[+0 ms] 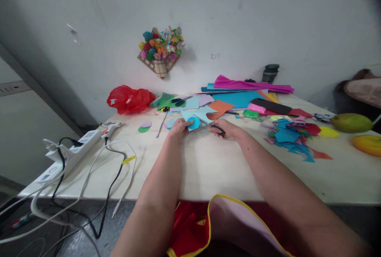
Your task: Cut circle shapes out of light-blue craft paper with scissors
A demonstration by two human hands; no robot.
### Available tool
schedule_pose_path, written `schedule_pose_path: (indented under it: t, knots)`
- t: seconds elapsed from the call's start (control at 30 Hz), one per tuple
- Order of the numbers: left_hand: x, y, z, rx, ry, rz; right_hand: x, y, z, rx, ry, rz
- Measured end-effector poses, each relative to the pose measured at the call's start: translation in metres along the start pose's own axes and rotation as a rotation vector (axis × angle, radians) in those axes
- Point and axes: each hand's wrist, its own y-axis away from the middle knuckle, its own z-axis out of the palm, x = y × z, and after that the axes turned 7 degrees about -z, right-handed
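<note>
My left hand pinches a bright blue paper circle together with a paler blue piece of paper behind it. In my right hand is a pair of scissors with black handles, my fingers closed round them. The blades point left toward the upper edge of the blue circle. Whether they touch the paper is too small to tell. Pale blue and orange paper lie just beyond my hands. Left of my left hand rest a purple circle and a green circle, partly overlapping, and a narrow purple strip.
Paper scraps are heaped on the right, near a green mango-like fruit. A black phone-like slab lies behind. A red plastic bag sits back left. A power strip with trailing cables occupies the table's left edge.
</note>
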Motion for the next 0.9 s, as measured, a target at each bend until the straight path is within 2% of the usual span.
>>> schedule_pose_path:
  t: [0.23,0.43,0.63,0.9]
  knots:
    - [0.000,-0.002,-0.002,0.061,0.006,0.012,-0.012,0.011,0.004,0.051,0.010,0.054]
    - [0.001,0.000,-0.001,0.138,-0.049,0.033,-0.008,0.009,0.000,0.084,0.027,0.023]
    - [0.000,-0.001,0.000,0.094,-0.034,0.039,-0.011,0.015,-0.007,0.041,0.013,-0.070]
    - [-0.001,0.001,0.004,0.013,-0.042,0.037,-0.017,0.022,-0.008,-0.053,-0.038,-0.029]
